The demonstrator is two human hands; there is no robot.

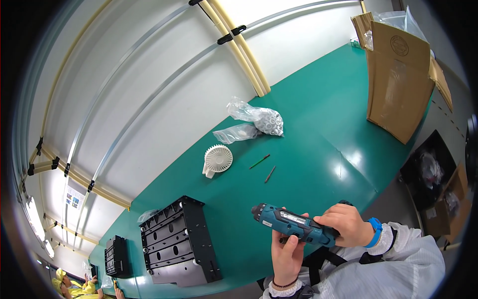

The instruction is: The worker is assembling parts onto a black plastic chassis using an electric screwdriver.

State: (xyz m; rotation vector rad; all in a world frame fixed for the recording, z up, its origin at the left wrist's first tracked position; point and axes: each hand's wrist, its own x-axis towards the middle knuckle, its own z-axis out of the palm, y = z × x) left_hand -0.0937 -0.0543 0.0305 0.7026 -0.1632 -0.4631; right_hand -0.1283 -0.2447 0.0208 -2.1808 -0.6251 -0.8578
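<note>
A teal and black cordless screwdriver [281, 220] lies level above the near table edge, its black chuck end pointing left. My left hand [286, 256] supports it from below, thumb on its near side and fingers behind. My right hand [343, 223] is closed around its rear end, at the right. No bit can be made out in the chuck. To the left of the tool, a large black slotted housing [174, 241] with a grey lower face rests on the table.
The green tabletop [308, 169] bears two thin pen-like sticks [259, 161], a small white fan [218, 158] and a plastic bag of white rings [270, 122]. A cardboard box [398, 74] stands far right. Another black housing [116, 256] sits far left, near people in yellow [74, 289].
</note>
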